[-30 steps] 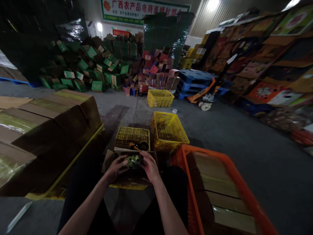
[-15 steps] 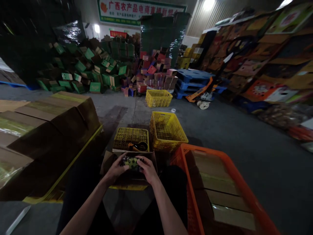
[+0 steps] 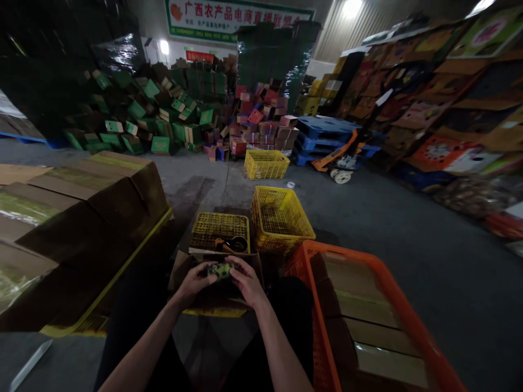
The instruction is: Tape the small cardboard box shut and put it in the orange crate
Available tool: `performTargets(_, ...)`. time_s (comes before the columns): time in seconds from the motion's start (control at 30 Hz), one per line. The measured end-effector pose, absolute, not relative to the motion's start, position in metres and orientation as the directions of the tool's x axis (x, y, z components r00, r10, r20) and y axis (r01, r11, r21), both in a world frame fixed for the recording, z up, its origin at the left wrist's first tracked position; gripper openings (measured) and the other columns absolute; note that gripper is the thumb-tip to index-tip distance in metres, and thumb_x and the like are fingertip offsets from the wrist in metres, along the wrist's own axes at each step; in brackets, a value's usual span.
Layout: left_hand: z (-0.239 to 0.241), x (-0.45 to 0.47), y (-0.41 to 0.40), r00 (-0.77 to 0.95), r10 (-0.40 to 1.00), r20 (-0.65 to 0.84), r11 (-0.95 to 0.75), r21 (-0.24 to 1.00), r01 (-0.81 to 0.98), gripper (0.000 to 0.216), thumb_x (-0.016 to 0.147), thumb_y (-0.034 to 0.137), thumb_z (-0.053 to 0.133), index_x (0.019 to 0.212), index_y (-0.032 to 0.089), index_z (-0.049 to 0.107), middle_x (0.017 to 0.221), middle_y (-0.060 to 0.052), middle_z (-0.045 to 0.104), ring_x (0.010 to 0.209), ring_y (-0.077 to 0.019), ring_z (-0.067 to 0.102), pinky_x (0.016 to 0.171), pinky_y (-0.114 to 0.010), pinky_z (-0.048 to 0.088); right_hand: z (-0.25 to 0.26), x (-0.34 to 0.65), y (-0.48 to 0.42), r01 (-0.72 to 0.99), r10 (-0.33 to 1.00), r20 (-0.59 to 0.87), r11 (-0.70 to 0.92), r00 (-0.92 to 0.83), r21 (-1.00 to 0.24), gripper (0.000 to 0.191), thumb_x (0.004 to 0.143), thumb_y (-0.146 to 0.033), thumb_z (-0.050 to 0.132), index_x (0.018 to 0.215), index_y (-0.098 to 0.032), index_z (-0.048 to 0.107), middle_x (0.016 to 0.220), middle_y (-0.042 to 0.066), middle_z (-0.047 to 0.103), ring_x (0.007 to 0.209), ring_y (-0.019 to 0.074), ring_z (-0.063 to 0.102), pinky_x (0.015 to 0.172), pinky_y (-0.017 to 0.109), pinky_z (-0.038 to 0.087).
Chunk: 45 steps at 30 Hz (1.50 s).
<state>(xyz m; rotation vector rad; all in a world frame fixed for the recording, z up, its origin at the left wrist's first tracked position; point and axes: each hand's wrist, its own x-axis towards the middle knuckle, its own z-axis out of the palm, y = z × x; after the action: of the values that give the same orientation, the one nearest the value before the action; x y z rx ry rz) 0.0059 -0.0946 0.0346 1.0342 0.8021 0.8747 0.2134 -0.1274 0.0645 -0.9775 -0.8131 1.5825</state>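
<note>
Between my two hands, over an open cardboard box [image 3: 256,268], is a small green-and-black packet [image 3: 220,270] with a shiny, dark-spotted surface; what it contains cannot be made out. My left hand [image 3: 195,282] grips its left end, thumb on the near side. On the right end, my right hand [image 3: 245,279] is closed in the same way. The hands hide both ends. Just beyond the box, an orange-and-black tape dispenser [image 3: 231,244] lies on an upturned yellow crate [image 3: 220,224].
An open yellow crate [image 3: 281,215] stands ahead to the right. Closed cartons fill an orange crate [image 3: 370,258] by my right knee. Taped cartons [image 3: 93,201] line the left. Farther off are another yellow crate [image 3: 267,165], blue pallets [image 3: 324,130] and a pallet jack [image 3: 343,155].
The packet has turned slightly in my fingers, and my right fingers have shifted a little over its far edge. Both hands stay over the box.
</note>
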Motion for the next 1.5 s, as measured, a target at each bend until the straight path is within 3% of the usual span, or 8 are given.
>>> performTargets(0.17,0.03,0.006,-0.093,0.391,0.911,-0.133,0.222,0.956,-0.192,0.058,0.064,0.036,0.09,0.116,0.02,0.07,0.11,-0.007,0.074,0.099,-0.0251,0.068,0.091,-0.034,0.05,0.059,0.213,-0.128,-0.412,0.956,-0.26,-0.293,-0.134,-0.863,0.05,0.07,-0.038,0.087,0.116,-0.028,0.071,0.113,0.003,0.071,0.105,0.0211,0.065,0.09,0.035,0.051)
performTargets(0.3,0.026,0.006,-0.092,0.432,0.896,-0.103,0.218,0.95,-0.224,0.069,0.066,0.032,0.089,0.129,0.021,0.064,0.122,-0.009,0.07,0.111,-0.0274,0.065,0.097,-0.035,0.049,0.055,0.213,-0.127,-0.36,0.966,-0.239,-0.257,-0.096,-0.897,0.049,0.066,-0.036,0.088,0.112,-0.023,0.073,0.1,0.003,0.074,0.097,0.021,0.068,0.095,0.037,0.049)
performTargets(0.47,0.023,0.009,-0.093,0.437,0.878,-0.194,0.342,0.894,-0.29,0.093,0.067,0.034,0.09,0.148,0.022,0.047,0.142,-0.013,0.057,0.129,-0.0342,0.055,0.107,-0.043,0.045,0.057,0.215,-0.127,-0.25,0.983,-0.173,-0.181,-0.054,-0.951,0.052,0.069,-0.035,0.085,0.118,-0.025,0.072,0.111,0.005,0.074,0.107,0.0261,0.066,0.1,0.042,0.047)
performTargets(0.63,0.024,0.012,-0.096,0.439,0.851,-0.288,0.462,0.808,-0.365,0.079,0.069,0.043,0.088,0.139,0.025,0.057,0.148,-0.014,0.051,0.135,-0.037,0.049,0.105,-0.05,0.047,0.059,0.215,-0.126,-0.215,0.994,-0.099,-0.105,-0.038,-0.971,0.053,0.068,-0.027,0.081,0.12,-0.026,0.071,0.123,0.005,0.071,0.118,0.0277,0.062,0.108,0.045,0.04)
performTargets(0.87,0.029,0.011,-0.095,0.364,0.878,-0.31,0.44,0.822,-0.362,0.065,0.064,0.041,0.091,0.118,0.017,0.066,0.125,-0.013,0.066,0.115,-0.0311,0.063,0.099,-0.044,0.051,0.06,0.217,-0.125,-0.178,0.992,-0.077,-0.095,-0.102,-0.979,0.059,0.067,-0.02,0.079,0.124,-0.029,0.068,0.137,0.003,0.063,0.133,0.0281,0.051,0.113,0.045,0.036)
performTargets(1.07,0.031,0.006,-0.093,0.337,0.928,-0.157,0.254,0.929,-0.268,0.061,0.066,0.042,0.088,0.116,0.018,0.063,0.109,-0.009,0.069,0.098,-0.0245,0.066,0.086,-0.033,0.053,0.054,0.214,-0.128,-0.4,0.965,-0.241,-0.261,-0.1,-0.879,0.079,0.061,-0.023,0.087,0.133,-0.035,0.057,0.132,0.002,0.065,0.122,0.0265,0.06,0.1,0.044,0.05)
performTargets(1.23,0.03,0.004,-0.093,0.394,0.91,-0.127,0.223,0.952,-0.209,0.06,0.065,0.037,0.089,0.115,0.02,0.061,0.106,-0.005,0.068,0.091,-0.021,0.065,0.082,-0.03,0.051,0.053,0.21,-0.13,-0.432,0.929,-0.363,-0.355,-0.068,-0.829,0.057,0.064,-0.039,0.089,0.114,-0.027,0.065,0.113,0.004,0.071,0.103,0.0252,0.068,0.078,0.039,0.058)
performTargets(1.5,0.028,0.008,-0.094,0.445,0.886,-0.135,0.248,0.947,-0.206,0.074,0.068,0.044,0.086,0.132,0.021,0.059,0.126,-0.01,0.065,0.111,-0.0271,0.063,0.094,-0.035,0.048,0.052,0.209,-0.128,-0.462,0.958,-0.277,-0.279,-0.074,-0.842,0.045,0.063,-0.035,0.09,0.101,-0.019,0.072,0.101,0.005,0.074,0.095,0.0233,0.07,0.085,0.038,0.056)
